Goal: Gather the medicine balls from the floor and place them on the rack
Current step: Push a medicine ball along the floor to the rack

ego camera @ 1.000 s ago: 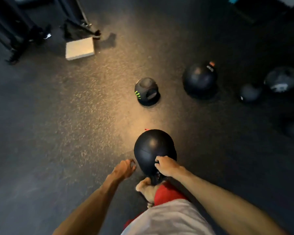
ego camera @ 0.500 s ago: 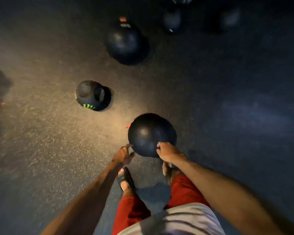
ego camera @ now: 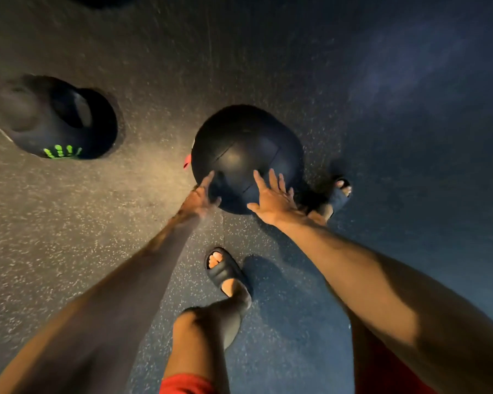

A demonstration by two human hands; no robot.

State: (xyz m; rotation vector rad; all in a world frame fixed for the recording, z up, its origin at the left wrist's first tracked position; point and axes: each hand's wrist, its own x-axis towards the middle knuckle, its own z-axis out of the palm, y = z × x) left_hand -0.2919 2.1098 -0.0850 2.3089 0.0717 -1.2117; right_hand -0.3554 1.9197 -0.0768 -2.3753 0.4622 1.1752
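A large black medicine ball (ego camera: pixel 245 149) with a small red tag on its left side sits on the speckled floor right in front of me. My left hand (ego camera: pixel 202 194) touches its lower left side with fingers extended. My right hand (ego camera: pixel 273 194) lies flat on its lower right side, fingers spread and straight. A second black ball (ego camera: pixel 57 118) with recessed handles and green markings rests on the floor to the left, apart from both hands. The rack is out of view.
My feet in dark slides stand close by: one (ego camera: pixel 225 274) just below the ball, the other (ego camera: pixel 336 194) at its right. The dark edge of another ball (ego camera: pixel 103 0) shows at the top. Open rubber floor (ego camera: pixel 410 109) spreads to the right.
I have bent lower and the view has swung down; the far balls left the frame. My right hand's fingers went from curled over the ball to spread flat, and my feet moved apart.
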